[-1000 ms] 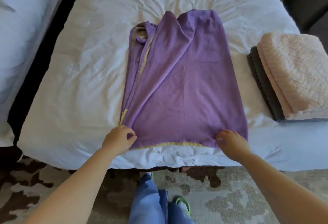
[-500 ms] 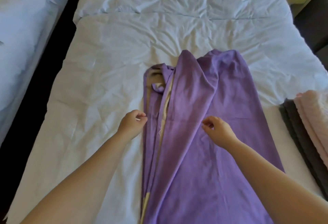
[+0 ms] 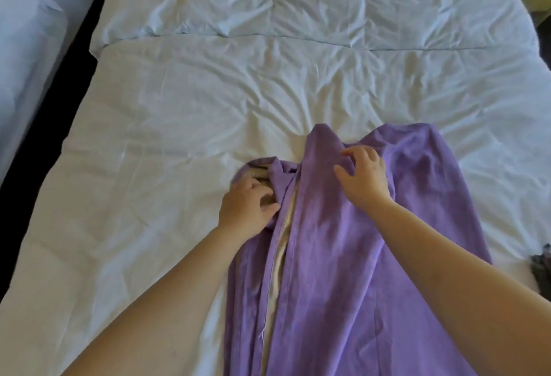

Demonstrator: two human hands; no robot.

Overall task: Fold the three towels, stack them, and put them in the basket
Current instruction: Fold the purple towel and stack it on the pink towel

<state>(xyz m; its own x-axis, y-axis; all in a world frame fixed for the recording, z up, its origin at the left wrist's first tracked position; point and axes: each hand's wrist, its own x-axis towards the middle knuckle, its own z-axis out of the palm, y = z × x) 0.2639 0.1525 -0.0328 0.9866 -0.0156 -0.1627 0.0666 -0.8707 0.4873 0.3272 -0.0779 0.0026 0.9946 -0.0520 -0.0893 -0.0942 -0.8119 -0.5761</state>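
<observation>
Not far along tbh: the purple towel (image 3: 343,271), folded only lengthwise, is gripped at its bunched far corner by the left hand (image 3: 247,211) and touched on a ridge by the right hand (image 3: 365,178) (pinched or not can't be told), so cross-folding, stacking and putting away are judged left.

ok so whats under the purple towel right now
The purple towel lies on the white duvet, which shows beside and beyond it. A beige band peeks out between its folded layers. Whether anything else lies beneath is hidden by the cloth.
</observation>
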